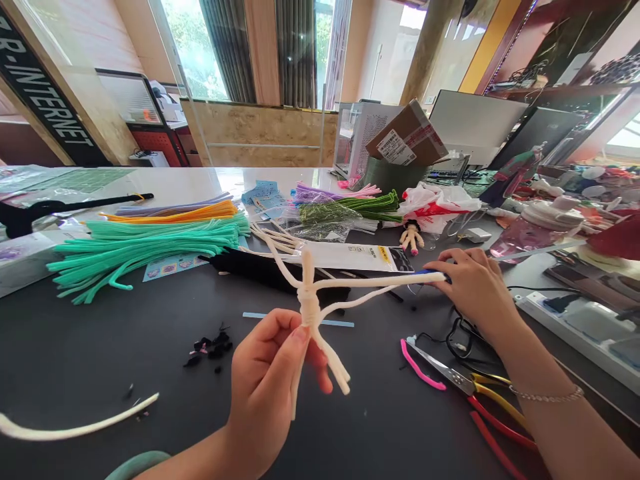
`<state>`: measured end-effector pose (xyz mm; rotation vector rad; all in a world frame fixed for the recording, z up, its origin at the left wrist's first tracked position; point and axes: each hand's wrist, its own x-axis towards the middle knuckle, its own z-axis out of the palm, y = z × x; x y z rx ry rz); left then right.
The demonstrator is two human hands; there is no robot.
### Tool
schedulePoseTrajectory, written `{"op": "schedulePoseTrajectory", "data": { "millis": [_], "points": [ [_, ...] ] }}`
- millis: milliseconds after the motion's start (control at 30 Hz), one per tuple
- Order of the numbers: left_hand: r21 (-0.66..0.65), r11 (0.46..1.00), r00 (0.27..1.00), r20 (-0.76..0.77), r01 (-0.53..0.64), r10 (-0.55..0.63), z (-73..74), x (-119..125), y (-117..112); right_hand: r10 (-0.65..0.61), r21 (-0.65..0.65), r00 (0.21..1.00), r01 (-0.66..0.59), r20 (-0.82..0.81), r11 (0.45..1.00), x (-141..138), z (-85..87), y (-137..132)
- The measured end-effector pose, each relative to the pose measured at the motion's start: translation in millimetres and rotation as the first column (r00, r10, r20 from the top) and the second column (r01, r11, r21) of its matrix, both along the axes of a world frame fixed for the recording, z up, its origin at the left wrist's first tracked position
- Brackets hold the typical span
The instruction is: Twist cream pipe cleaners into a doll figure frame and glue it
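My left hand (273,373) pinches a small figure (309,307) made of cream pipe cleaners, held upright above the dark table. Its middle is wound tightly, and loose strands stick out to the upper left, to the right and downward. One long strand (370,283) runs right, its tip overlapping the fingers of my right hand (473,287). Those fingers are curled at the table beside something blue (425,271), mostly hidden; whether they grip it or the strand is unclear. Below my right hand lie scissors (465,383) with red and yellow handles, beside a pink pipe cleaner piece (420,369).
Bundles of mint (150,250), orange (175,212) and green (375,207) pipe cleaners lie behind. Black scraps (213,348) and a cream pipe cleaner (85,427) are at left. A power strip (575,333) and cables sit at right. A small doll (411,237) lies farther back.
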<state>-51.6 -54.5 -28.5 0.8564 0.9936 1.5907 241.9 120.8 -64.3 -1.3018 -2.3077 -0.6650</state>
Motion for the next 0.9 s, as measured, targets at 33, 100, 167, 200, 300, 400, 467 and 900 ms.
{"op": "schedulePoseTrajectory", "data": {
  "millis": [33, 100, 167, 200, 300, 400, 467, 900],
  "points": [
    [-0.007, 1.000, 1.000, 0.003, 0.000, 0.000, -0.2, 0.4, -0.6, -0.004, -0.006, 1.000, 0.004, -0.006, 1.000, 1.3, -0.5, 1.2],
    [-0.016, 1.000, 1.000, 0.013, 0.006, -0.006, -0.9, 1.0, -1.8, -0.010, -0.018, 1.000, 0.010, -0.017, 1.000, 3.4, -1.4, 3.1],
    [-0.020, 1.000, 0.999, 0.030, 0.017, -0.017, -1.6, 1.5, -3.2, -0.017, -0.028, 1.000, 0.016, -0.024, 0.999, 4.5, -2.0, 4.1],
    [-0.017, 1.000, 0.999, 0.037, 0.024, -0.024, -1.7, 1.8, -4.0, -0.020, -0.033, 0.999, 0.019, -0.025, 0.999, 4.8, -2.2, 4.3],
    [-0.004, 0.999, 0.999, 0.033, 0.036, -0.036, -1.0, 2.3, -6.9, -0.032, -0.043, 0.999, 0.031, -0.029, 0.999, 6.0, -2.8, 4.9],
    [0.031, 0.999, 0.999, 0.001, 0.034, -0.034, -0.1, 2.5, -9.0, -0.044, -0.047, 0.998, 0.042, -0.040, 0.998, 7.5, -3.7, 5.7],
    [0.045, 0.999, 0.999, -0.019, 0.031, -0.030, -0.1, 2.6, -9.2, -0.046, -0.048, 0.998, 0.043, -0.048, 0.998, 8.3, -4.3, 6.4],
    [0.031, 0.999, 0.998, -0.053, 0.024, -0.022, -1.5, 1.1, -7.6, 0.178, -0.139, 0.972, -0.200, -0.153, 0.970, -32.0, 15.7, -25.6]
  ]
}}
